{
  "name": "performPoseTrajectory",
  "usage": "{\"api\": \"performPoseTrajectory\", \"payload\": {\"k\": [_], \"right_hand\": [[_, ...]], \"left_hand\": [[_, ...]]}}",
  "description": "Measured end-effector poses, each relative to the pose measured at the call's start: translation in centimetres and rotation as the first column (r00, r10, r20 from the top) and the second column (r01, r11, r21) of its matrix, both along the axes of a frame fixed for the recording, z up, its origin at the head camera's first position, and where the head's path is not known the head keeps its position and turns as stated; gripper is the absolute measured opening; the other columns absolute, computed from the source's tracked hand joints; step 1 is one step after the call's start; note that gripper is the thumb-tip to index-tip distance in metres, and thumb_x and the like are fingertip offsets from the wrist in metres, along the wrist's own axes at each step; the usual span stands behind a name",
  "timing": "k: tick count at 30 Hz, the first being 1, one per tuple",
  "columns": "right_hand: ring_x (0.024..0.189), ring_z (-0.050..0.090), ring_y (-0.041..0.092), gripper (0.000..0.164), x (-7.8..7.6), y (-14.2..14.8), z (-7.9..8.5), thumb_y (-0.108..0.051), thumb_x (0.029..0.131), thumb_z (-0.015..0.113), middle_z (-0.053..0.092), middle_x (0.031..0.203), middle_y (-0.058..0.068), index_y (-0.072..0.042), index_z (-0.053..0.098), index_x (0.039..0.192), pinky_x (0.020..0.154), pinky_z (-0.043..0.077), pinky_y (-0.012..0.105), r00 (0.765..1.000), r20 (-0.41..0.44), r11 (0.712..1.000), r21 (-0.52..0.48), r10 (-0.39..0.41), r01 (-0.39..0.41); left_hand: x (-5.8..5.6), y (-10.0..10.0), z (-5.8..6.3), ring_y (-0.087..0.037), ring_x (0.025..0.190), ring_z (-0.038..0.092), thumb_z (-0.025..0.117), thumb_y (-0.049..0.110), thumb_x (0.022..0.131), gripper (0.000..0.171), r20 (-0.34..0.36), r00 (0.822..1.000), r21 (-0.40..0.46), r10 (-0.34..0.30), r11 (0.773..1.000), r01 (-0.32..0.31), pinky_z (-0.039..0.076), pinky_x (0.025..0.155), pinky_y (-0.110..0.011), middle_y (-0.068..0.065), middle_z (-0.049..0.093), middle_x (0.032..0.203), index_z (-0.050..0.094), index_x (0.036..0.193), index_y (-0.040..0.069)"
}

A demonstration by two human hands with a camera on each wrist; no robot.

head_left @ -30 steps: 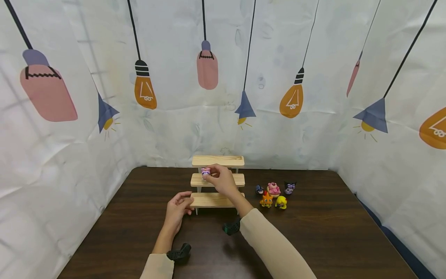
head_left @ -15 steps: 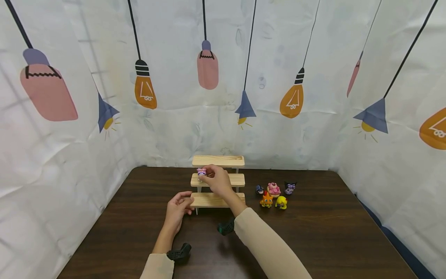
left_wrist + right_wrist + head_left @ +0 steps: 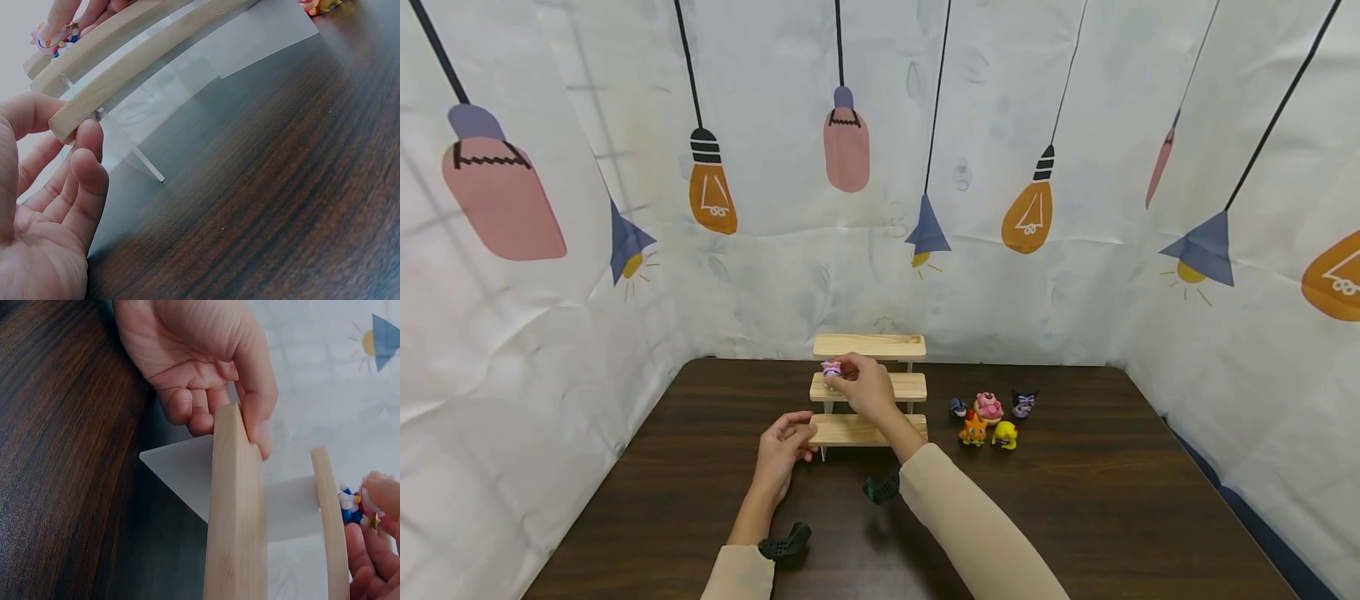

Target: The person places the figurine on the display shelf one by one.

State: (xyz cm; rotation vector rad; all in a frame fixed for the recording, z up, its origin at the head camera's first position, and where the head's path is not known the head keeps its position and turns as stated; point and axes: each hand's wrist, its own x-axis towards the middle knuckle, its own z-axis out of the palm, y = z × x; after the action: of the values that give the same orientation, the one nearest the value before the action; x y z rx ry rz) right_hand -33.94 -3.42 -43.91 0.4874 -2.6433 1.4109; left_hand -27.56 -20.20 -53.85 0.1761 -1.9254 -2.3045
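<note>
My right hand [image 3: 868, 389] pinches a small pink, white and blue figurine [image 3: 831, 369] at the left end of the middle shelf of a three-tier wooden display stand [image 3: 850, 430]. In the right wrist view the figurine [image 3: 351, 505] is right against that shelf; whether it bears on the wood I cannot tell. With thumb and fingers my left hand [image 3: 778, 452] grips the left end of the lowest shelf. The left wrist view shows this grip close up, the shelf end [image 3: 65, 122] between thumb and fingers above a clear leg [image 3: 147, 164].
Right of the stand, several figurines are grouped on the dark wooden table [image 3: 1075, 500]: a pink one [image 3: 988, 407], an orange one [image 3: 973, 430], a yellow one [image 3: 1005, 435], a purple-black one [image 3: 1023, 405] and a dark blue one [image 3: 958, 407]. A patterned curtain [image 3: 880, 275] hangs behind.
My right hand has shifted left with the figurine, to the left end of the middle shelf. My left hand stays on the lowest shelf.
</note>
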Motion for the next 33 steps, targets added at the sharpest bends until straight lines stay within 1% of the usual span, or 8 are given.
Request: {"api": "performPoseTrajectory", "payload": {"k": [6,14,22,33], "right_hand": [[0.094,0.069,0.013,0.036,-0.08,-0.31,-0.09,-0.035,0.093,0.075,0.075,0.110,-0.003,-0.020,0.071,0.125,0.077,0.055,0.029,1.000,0.002,0.999,0.030,-0.023,0.023],[0.096,0.070,0.014,0.036,0.08,-0.46,-0.08,-0.037,0.092,0.076,0.075,0.111,-0.003,-0.022,0.071,0.125,0.078,0.055,0.031,0.999,0.005,0.999,0.028,-0.037,0.037],[0.093,0.068,0.012,0.034,0.14,-0.53,-0.20,-0.038,0.092,0.076,0.075,0.109,-0.005,-0.025,0.071,0.123,0.076,0.053,0.029,0.998,-0.007,0.998,0.037,-0.059,0.059],[0.084,0.064,0.006,0.034,0.07,-0.29,-0.53,-0.039,0.092,0.076,0.075,0.106,-0.007,-0.025,0.071,0.122,0.070,0.048,0.024,0.999,-0.022,0.999,0.020,-0.048,0.049]], "left_hand": [[0.04,-0.02,0.05,-0.013,0.061,0.063,0.067,0.004,0.095,0.033,0.007,1.000,-0.004,0.005,1.000,-0.005,0.051,0.054,-0.022,0.004,0.070,0.081,0.059,0.126,-0.004],[0.05,-0.11,0.05,-0.014,0.062,0.064,0.067,0.005,0.096,0.033,0.014,1.000,-0.011,0.008,1.000,-0.007,0.051,0.054,-0.023,0.004,0.070,0.080,0.060,0.126,-0.003],[0.02,-0.05,0.08,-0.014,0.062,0.064,0.067,0.005,0.096,0.032,0.010,1.000,-0.005,0.005,1.000,-0.005,0.052,0.054,-0.023,0.004,0.070,0.080,0.060,0.126,-0.003],[-0.04,0.04,0.02,-0.014,0.061,0.063,0.067,0.005,0.095,0.031,0.011,1.000,-0.001,0.008,1.000,-0.008,0.052,0.054,-0.023,0.004,0.070,0.081,0.060,0.125,-0.003]]}}
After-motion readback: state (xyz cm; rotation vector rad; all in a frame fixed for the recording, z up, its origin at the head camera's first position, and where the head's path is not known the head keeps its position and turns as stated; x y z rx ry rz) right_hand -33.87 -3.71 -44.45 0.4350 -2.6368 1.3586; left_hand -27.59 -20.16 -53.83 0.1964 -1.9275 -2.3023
